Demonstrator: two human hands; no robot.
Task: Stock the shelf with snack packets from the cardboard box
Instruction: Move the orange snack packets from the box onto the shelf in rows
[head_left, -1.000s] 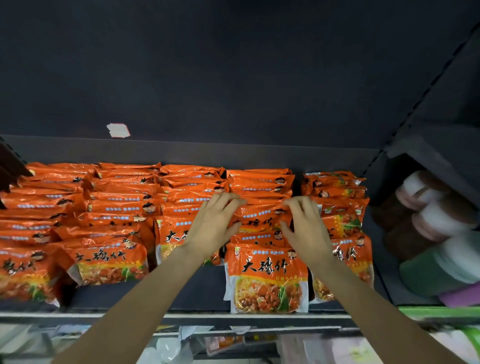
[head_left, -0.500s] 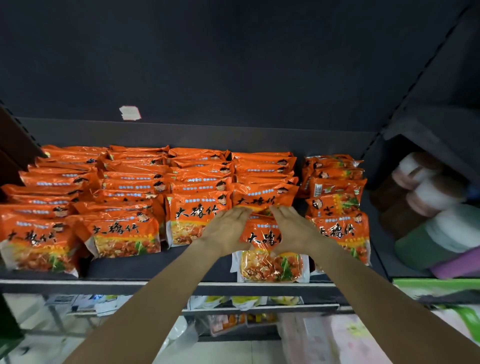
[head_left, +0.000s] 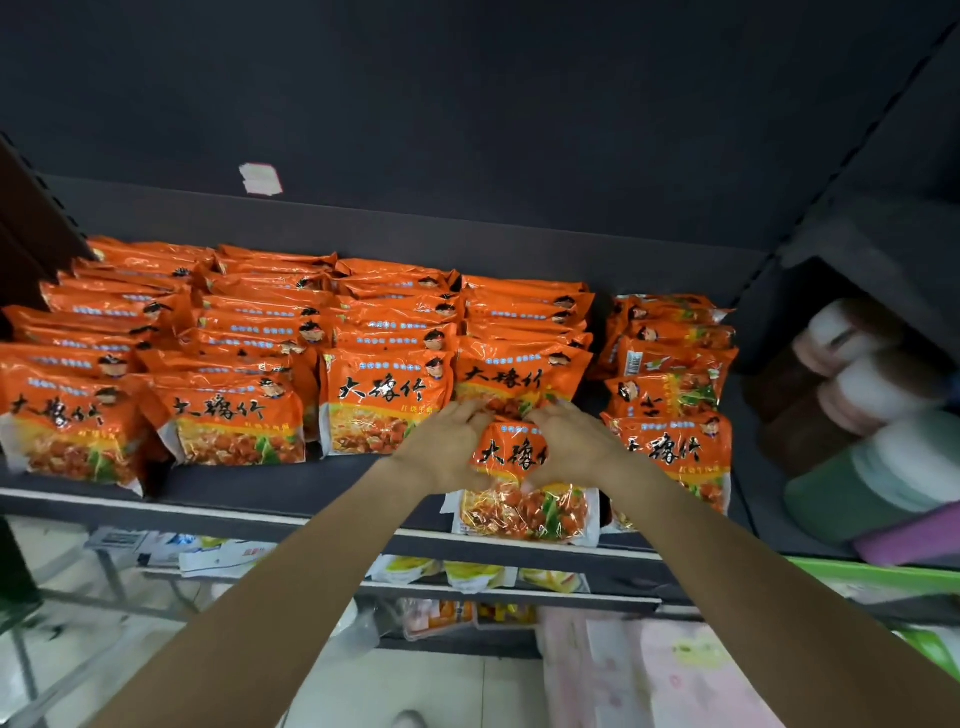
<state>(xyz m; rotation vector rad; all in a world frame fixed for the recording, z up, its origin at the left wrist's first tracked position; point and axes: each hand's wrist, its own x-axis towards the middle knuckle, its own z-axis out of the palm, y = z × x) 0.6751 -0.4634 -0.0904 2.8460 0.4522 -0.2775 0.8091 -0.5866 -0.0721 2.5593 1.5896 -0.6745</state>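
The front packet (head_left: 524, 486) stands at the front edge of the shelf (head_left: 291, 493), in the fourth row from the left. The left hand (head_left: 447, 452) and the right hand (head_left: 571, 447) grasp it by its two upper sides, fingers curled over its top. I judge the work is nearly done: five rows of orange packets (head_left: 384, 400) already fill the shelf, with some free space in front. The cardboard box is not visible. Each packet carries large black Chinese characters, which seem to be "大豫竹"; the small print is unreadable.
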